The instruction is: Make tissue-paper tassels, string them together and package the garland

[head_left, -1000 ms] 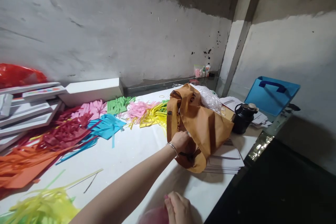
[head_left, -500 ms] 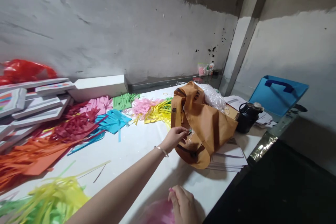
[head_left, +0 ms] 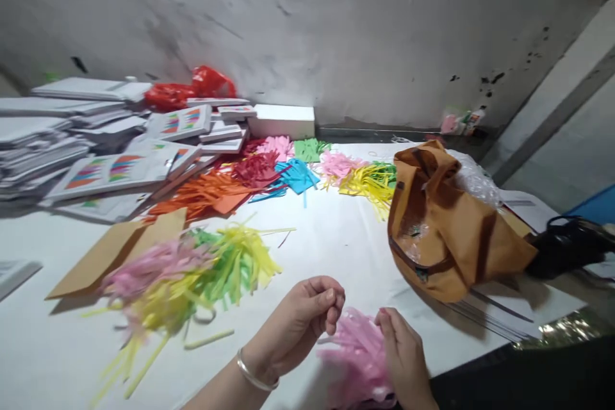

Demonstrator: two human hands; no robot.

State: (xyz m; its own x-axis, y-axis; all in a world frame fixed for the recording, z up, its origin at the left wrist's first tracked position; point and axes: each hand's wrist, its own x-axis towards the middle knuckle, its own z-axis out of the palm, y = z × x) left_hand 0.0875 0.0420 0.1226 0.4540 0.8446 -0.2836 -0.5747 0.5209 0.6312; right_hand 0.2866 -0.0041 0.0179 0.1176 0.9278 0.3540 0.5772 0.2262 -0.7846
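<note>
Pink strips, thin and a little glossy, make a loose bundle at the near side of the bench, between the two hands. The right hand is clamped on this bundle at its side, the thumb and forefinger near the upper end. Close by, the left hand has its fingers curled together and the thumb laid on them; whether something thin is pinched there, I cannot tell.

In my judgement, the step in hand is the handling of this one bundle, gathered by the right hand. The next move calls for a steady right grip, so that the strips do not spread, and for a fine touch from the left fingertips.

Farther to the left, a mixed heap of pink, yellow and green strips lies against a brown envelope. To the right, a brown bag lies with its mouth open. Behind, coloured fringes form a row before a white box.
</note>
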